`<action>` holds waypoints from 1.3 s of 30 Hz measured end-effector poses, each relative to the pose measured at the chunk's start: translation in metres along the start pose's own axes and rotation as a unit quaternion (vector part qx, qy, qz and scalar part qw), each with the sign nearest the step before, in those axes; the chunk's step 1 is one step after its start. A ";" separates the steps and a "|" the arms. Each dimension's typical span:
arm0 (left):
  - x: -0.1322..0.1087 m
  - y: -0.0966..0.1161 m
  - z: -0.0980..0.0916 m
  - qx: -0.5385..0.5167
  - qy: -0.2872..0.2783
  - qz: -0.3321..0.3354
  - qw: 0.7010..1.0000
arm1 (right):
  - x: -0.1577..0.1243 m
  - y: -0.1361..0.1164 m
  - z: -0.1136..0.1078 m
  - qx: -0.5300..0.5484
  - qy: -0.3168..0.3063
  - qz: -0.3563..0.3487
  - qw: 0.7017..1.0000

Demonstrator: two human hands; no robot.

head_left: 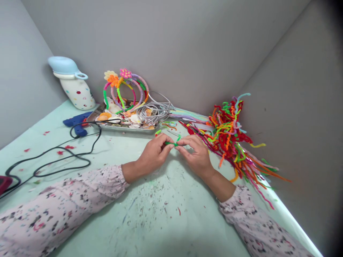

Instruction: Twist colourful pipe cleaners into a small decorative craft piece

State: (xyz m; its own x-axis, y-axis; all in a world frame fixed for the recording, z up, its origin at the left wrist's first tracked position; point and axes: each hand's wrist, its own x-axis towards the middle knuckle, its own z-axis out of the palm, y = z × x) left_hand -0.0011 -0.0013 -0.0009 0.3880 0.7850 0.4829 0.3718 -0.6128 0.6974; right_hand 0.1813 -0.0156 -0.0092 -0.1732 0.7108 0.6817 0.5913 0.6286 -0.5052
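Observation:
My left hand (154,153) and my right hand (195,154) meet at the middle of the pale green table (150,214). Both pinch a short green pipe cleaner (173,142) between their fingertips, one hand at each end. The fingers of both hands are curled and closed around it. A big heap of coloured pipe cleaners (230,135) lies just right of my right hand, against the wall.
A metal tray (125,126) at the back holds shells, grey wires and pipe-cleaner-wrapped headbands (125,89). A blue glue gun (76,123) with a black cord (61,153) lies at the left. A white and blue jug (72,84) stands in the far left corner. Small scraps litter the table.

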 end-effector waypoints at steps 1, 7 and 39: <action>0.000 0.000 0.000 0.000 -0.001 0.001 1.000 | 0.000 0.000 0.000 0.003 -0.002 0.004 1.000; 0.000 0.000 0.000 -0.001 0.000 0.006 1.000 | 0.000 -0.001 -0.001 0.026 -0.011 0.016 0.999; -0.001 0.000 0.001 0.010 -0.013 0.023 1.000 | 0.001 0.002 -0.001 0.074 -0.093 0.056 0.991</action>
State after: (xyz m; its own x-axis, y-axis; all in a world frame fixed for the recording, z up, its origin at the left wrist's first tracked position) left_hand -0.0011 -0.0023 -0.0020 0.4264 0.7539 0.4999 0.3700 -0.6497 0.6641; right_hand 0.1831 -0.0140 -0.0083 -0.2635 0.8156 0.5152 0.4955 0.5726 -0.6532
